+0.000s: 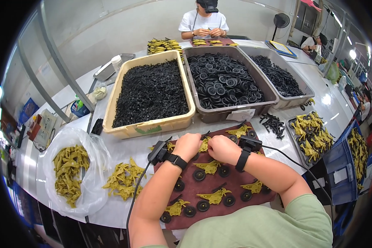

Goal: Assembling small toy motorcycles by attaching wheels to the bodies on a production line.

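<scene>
Close together over the dark red mat (235, 206), my left hand (188, 146) and my right hand (225, 149) both have their fingers curled in. Between them they grip a yellow toy motorcycle body (204, 144), mostly covered by my fingers. Around my hands on the mat lie several yellow toy motorcycle bodies (213, 196), each with black wheels (199, 175) and thin black parts beside or on it. Whether the wheels are attached cannot be made out. Black straps with small devices are on both my wrists.
Beyond the mat stand a cream bin (153, 129) of small black parts, a brown bin (231, 109) of black wheels and a grey bin (295, 99). A plastic bag (97, 165) and loose yellow bodies (122, 180) lie left; a filled tray (312, 138) sits right. Cables trail from my wrists.
</scene>
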The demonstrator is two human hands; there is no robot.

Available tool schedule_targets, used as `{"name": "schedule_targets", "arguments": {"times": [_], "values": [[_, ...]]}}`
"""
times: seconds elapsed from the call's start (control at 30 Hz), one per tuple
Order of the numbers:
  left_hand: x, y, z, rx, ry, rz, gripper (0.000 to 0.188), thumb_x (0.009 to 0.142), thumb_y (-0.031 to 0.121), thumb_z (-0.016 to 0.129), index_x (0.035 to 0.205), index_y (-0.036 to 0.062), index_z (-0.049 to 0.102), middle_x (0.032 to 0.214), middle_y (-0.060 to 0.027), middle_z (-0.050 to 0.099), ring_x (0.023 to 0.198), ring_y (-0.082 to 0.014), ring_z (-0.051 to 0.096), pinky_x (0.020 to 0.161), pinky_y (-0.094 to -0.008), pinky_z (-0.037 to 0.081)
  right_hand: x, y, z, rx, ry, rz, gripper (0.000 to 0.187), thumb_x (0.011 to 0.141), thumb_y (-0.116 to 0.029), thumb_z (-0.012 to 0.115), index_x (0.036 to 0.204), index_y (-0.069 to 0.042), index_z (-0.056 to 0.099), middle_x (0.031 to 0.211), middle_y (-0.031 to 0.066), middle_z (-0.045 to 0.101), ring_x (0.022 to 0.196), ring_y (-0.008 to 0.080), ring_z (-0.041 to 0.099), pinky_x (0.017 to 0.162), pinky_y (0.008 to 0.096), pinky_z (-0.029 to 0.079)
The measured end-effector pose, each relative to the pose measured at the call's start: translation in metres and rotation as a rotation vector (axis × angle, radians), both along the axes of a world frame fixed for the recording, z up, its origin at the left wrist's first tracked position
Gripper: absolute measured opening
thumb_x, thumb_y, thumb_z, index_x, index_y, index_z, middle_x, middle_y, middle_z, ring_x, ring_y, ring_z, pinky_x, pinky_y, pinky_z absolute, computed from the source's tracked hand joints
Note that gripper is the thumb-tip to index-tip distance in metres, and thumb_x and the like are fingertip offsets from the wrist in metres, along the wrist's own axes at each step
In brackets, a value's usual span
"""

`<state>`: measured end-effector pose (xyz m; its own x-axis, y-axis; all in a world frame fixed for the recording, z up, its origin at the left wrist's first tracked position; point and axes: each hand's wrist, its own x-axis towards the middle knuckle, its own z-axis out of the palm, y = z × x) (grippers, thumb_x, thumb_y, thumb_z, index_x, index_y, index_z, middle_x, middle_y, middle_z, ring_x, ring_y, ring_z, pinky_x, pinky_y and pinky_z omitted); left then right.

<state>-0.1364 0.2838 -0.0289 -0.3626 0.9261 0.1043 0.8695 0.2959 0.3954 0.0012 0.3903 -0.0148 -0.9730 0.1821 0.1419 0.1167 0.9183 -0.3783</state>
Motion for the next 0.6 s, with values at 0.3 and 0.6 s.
{"name": "schedule_targets", "arguments": {"times": [0.3, 0.6], "values": [[-0.011, 0.003, -0.009, 0.018, -0.051, -0.045, 0.018, 0.082, 0.019, 0.063, 0.083, 0.0017, 0.064, 0.081, -0.0196, 0.065, 0.081, -0.0382, 0.062, 0.073, -0.0467, 0.049, -0.005, -0.019, -0.001, 0.079, -0.088, -0.08, 0.013, 0.073, -0.008, 0.061, 0.072, 0.003, 0.065, 0.079, 0.0234, 0.063, 0.074, 0.0378, 0.064, 0.069, 0.0442, 0.053], [-0.01, 0.008, -0.006, 0.017, -0.032, -0.08, 0.015, 0.079, 0.015, 0.063, 0.084, 0.0015, 0.068, 0.082, -0.0211, 0.066, 0.082, -0.0371, 0.064, 0.075, -0.0461, 0.051, -0.019, -0.016, 0.009, -0.004, -0.235, -0.175, 0.015, 0.068, -0.01, 0.062, 0.07, 0.005, 0.065, 0.075, 0.027, 0.064, 0.073, 0.0388, 0.066, 0.071, 0.0439, 0.054]]}}
